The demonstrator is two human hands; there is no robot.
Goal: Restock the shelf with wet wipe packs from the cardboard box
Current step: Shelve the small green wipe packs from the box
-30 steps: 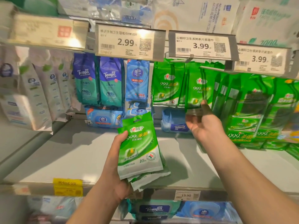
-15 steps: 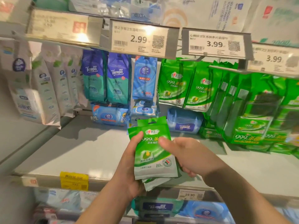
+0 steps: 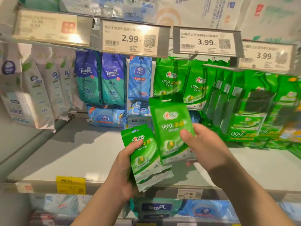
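Note:
My left hand point(image 3: 123, 173) grips a small stack of green wet wipe packs point(image 3: 146, 159) low in front of the shelf, thumb across the top pack. My right hand point(image 3: 206, 149) pinches one green wet wipe pack point(image 3: 171, 128) with its thumb on the front, lifted up and to the right of the stack. Rows of the same green packs point(image 3: 184, 82) hang on hooks just behind and to the right. The cardboard box is out of view.
Blue Tempo packs point(image 3: 101, 79) and a blue Vinda pack point(image 3: 140, 77) hang to the left, white packs point(image 3: 32, 88) further left. Price tags point(image 3: 130, 39) line the rail above. The grey shelf board point(image 3: 78, 154) lies below, with blue tubs point(image 3: 105, 118) at its back.
My right hand came back from the hanging green packs, took the top pack off the stack in my left hand and lifted it up and right.

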